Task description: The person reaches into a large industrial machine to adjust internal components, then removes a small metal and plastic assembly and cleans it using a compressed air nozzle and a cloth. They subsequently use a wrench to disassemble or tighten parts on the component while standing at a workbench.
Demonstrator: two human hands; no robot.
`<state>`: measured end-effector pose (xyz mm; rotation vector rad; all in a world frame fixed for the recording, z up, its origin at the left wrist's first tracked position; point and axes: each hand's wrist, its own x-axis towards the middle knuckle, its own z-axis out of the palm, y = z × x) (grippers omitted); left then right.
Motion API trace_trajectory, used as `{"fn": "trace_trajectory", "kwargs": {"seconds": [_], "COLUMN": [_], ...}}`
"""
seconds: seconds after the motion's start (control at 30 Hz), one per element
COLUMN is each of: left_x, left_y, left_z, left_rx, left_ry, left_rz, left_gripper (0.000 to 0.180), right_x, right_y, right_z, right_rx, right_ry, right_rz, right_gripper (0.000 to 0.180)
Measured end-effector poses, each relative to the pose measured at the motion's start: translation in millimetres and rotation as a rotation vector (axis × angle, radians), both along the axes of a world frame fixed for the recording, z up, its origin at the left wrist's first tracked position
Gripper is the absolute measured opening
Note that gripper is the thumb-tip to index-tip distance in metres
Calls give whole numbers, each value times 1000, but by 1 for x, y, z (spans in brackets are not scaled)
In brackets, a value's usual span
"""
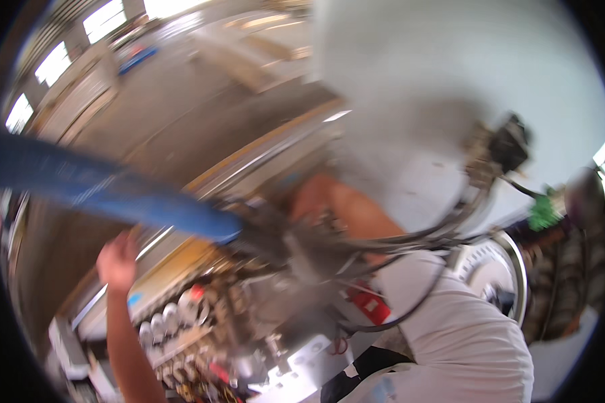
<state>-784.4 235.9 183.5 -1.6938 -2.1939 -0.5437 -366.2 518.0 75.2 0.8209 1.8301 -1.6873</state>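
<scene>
The whole picture is smeared by motion. My left hand [117,260] is raised at the lower left with nothing in it, close to the metal edge of a bench [181,269]. A long blue bar [114,191] crosses from the left edge to a dark end near the middle. My right forearm [353,215], coming out of a white sleeve [457,329], reaches into a tangle of black cables [396,242] above an engine-like metal block [262,309]. The right hand itself is lost in the blur and the cables.
A row of round silver caps [161,326] and a red part [370,303] sit on the machine. At the right are a chrome disc [507,269], a green object [541,213] and a black boxy part [511,144]. A white wall rises behind; bright windows [54,64] lie upper left.
</scene>
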Motion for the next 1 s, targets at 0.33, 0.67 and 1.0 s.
{"fn": "trace_trajectory", "kwargs": {"seconds": [0.33,0.67,1.0], "left_x": [17,14,10], "left_y": [-8,-10,-14], "left_z": [21,16,19], "left_rx": [-100,-165,-240], "left_ry": [-122,-118,-132], "left_rz": [31,78,114], "left_gripper": [30,30,35], "right_x": [4,-14,-3], "right_y": [-13,-37,-17], "right_z": [1,19,-24], "right_rx": [185,431,705], "right_ry": [-114,-69,-70], "right_rz": [54,221,283], "right_gripper": [36,47,44]}}
